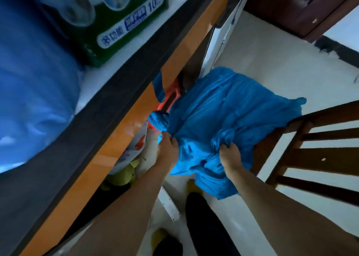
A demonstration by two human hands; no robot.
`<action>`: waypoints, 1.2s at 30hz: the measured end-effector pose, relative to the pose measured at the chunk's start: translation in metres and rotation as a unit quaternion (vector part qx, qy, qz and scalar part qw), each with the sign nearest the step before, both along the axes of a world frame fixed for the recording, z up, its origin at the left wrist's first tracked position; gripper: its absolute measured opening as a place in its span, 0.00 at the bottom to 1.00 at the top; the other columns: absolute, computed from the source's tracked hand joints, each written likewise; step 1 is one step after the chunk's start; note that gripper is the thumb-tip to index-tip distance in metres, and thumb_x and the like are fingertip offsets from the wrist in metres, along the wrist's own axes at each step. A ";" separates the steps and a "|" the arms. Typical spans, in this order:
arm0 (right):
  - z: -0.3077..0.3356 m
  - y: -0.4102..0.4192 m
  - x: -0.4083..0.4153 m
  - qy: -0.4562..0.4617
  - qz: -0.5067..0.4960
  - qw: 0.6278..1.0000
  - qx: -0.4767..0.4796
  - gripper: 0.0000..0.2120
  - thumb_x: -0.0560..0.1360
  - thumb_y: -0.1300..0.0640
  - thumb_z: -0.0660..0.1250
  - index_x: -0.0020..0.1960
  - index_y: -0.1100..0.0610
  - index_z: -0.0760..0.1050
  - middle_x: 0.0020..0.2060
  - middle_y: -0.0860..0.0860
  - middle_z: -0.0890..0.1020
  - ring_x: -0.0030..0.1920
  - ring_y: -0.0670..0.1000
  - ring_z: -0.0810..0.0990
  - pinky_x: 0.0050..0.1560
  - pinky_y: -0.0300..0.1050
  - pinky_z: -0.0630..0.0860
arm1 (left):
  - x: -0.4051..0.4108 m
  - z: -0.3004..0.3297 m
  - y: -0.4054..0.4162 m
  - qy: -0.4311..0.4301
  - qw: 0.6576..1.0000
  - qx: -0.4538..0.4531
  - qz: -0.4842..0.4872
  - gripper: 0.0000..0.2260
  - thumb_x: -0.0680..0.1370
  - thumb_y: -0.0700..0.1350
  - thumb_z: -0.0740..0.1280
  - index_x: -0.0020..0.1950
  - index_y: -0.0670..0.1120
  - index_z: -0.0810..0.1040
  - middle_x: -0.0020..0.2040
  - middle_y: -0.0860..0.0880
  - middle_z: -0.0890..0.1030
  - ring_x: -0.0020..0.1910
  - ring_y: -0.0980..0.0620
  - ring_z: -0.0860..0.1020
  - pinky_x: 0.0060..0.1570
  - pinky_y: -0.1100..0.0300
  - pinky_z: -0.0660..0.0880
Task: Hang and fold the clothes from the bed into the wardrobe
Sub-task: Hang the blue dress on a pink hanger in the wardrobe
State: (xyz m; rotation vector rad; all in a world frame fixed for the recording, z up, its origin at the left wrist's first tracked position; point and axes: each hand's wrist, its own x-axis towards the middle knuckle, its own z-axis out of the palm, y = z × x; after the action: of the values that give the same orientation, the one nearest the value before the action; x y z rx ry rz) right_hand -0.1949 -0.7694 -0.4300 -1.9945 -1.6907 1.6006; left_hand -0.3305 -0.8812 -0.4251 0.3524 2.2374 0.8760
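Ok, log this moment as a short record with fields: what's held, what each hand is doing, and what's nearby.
held item: blue garment, bunched, lifted above the floor
left hand: grip on the garment's left edge
right hand: grip on a gathered fold
to the left: orange wardrobe edge, green box on top
to the right: dark wooden slatted frame
folded yet: no

Blue garment (pixel 229 115) crumpled, held up beside wardrobe (pixel 124 139).

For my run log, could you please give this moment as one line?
left hand: grips blue garment | right hand: grips it | garment: bunched, held above floor
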 end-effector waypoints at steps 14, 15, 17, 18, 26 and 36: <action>0.231 -0.094 0.067 0.251 -0.163 0.953 -0.048 0.07 0.79 0.59 0.59 0.50 0.57 0.75 0.44 0.57 0.80 0.44 0.57 0.79 0.44 0.48 0.76 | 0.054 0.272 -0.089 -0.374 0.908 0.177 0.072 0.08 0.80 0.43 0.63 0.44 0.42 0.78 0.35 0.44 0.83 0.33 0.49 0.82 0.35 0.59 0.80; 0.246 -0.100 0.077 0.262 -0.152 0.952 -0.039 0.07 0.80 0.58 0.59 0.48 0.57 0.75 0.41 0.55 0.80 0.41 0.55 0.78 0.40 0.45 0.74 | 0.061 0.292 -0.092 -0.396 0.897 0.186 0.062 0.08 0.80 0.44 0.63 0.45 0.42 0.79 0.35 0.45 0.84 0.32 0.51 0.83 0.34 0.61 0.80; 0.273 -0.113 0.099 0.277 -0.136 0.951 -0.029 0.08 0.80 0.57 0.59 0.48 0.56 0.76 0.39 0.54 0.79 0.39 0.54 0.79 0.39 0.44 0.73 | 0.078 0.327 -0.098 -0.425 0.886 0.182 0.032 0.10 0.79 0.46 0.64 0.43 0.42 0.80 0.34 0.46 0.84 0.31 0.51 0.82 0.34 0.62 0.79; 0.282 -0.119 0.108 0.277 -0.123 0.953 -0.028 0.08 0.80 0.57 0.59 0.49 0.56 0.77 0.40 0.54 0.80 0.40 0.54 0.79 0.40 0.44 0.74 | 0.085 0.341 -0.100 -0.431 0.883 0.182 0.024 0.10 0.79 0.46 0.64 0.43 0.42 0.80 0.35 0.46 0.84 0.31 0.51 0.82 0.33 0.63 0.79; 0.350 -0.162 0.212 0.195 0.007 0.977 0.082 0.13 0.77 0.47 0.62 0.61 0.46 0.74 0.53 0.46 0.83 0.53 0.50 0.82 0.61 0.56 0.75 | 0.194 0.429 -0.088 -0.455 0.870 0.183 -0.054 0.09 0.78 0.46 0.66 0.44 0.40 0.77 0.32 0.44 0.79 0.31 0.50 0.78 0.29 0.61 0.78; 0.426 -0.234 0.362 0.157 0.077 0.967 0.183 0.07 0.77 0.44 0.63 0.54 0.41 0.72 0.48 0.36 0.80 0.49 0.35 0.79 0.47 0.30 0.74 | 0.370 0.453 -0.055 -0.501 0.848 0.174 0.001 0.12 0.81 0.44 0.61 0.38 0.41 0.69 0.36 0.44 0.72 0.32 0.49 0.72 0.20 0.60 0.73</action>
State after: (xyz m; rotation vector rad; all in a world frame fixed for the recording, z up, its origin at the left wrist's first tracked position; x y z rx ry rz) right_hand 0.1669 -1.0034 -0.0039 -1.3887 -1.8776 1.4202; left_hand 0.0396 -0.9361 0.0275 0.0130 1.1082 1.1230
